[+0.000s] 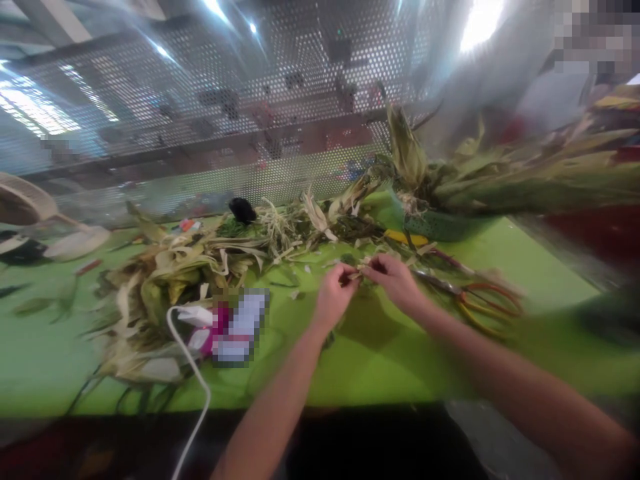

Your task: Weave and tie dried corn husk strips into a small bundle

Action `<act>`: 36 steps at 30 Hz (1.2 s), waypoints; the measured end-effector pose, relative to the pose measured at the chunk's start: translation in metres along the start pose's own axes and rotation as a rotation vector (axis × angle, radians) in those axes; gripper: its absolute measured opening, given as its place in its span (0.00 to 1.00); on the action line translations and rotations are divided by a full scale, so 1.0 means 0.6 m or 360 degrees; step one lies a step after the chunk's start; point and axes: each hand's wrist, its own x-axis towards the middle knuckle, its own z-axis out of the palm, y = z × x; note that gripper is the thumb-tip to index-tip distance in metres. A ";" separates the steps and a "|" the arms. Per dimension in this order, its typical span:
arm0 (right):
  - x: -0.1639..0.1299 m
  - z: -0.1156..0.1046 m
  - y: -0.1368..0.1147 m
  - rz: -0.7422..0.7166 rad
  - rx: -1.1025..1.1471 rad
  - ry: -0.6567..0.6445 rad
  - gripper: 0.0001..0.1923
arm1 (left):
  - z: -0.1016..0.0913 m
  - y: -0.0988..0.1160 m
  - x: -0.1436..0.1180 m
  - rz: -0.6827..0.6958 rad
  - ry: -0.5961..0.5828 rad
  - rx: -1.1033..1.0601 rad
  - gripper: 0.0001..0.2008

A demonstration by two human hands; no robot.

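Note:
Both my hands meet over the green table (pixel 380 360), near its middle. My left hand (pixel 334 293) and my right hand (pixel 397 280) pinch the two ends of a small strip of dried corn husk (pixel 361 271) between their fingertips. The picture is blurred, so the husk's shape is hard to make out. A heap of dried husks (pixel 200 267) lies to the left of my hands.
Red-handled scissors (pixel 480 300) lie right of my right hand. A green basket (pixel 445 227) of leafy corn stalks stands at the back right. A white cable (pixel 197 380) runs off the front edge. A perforated metal screen (pixel 250 133) backs the table.

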 end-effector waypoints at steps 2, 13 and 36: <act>0.001 0.001 0.002 0.0036 0.0068 0.0014 0.18 | 0.004 0.009 -0.001 0.0041 0.0001 -0.0008 0.05; -0.016 0.021 -0.007 0.0110 0.0327 -0.0408 0.20 | 0.008 0.025 0.016 -0.0200 0.0534 -0.0862 0.23; -0.022 0.002 -0.026 0.0058 0.0096 -0.0440 0.17 | -0.042 0.045 0.023 -0.0264 0.0339 -0.0689 0.14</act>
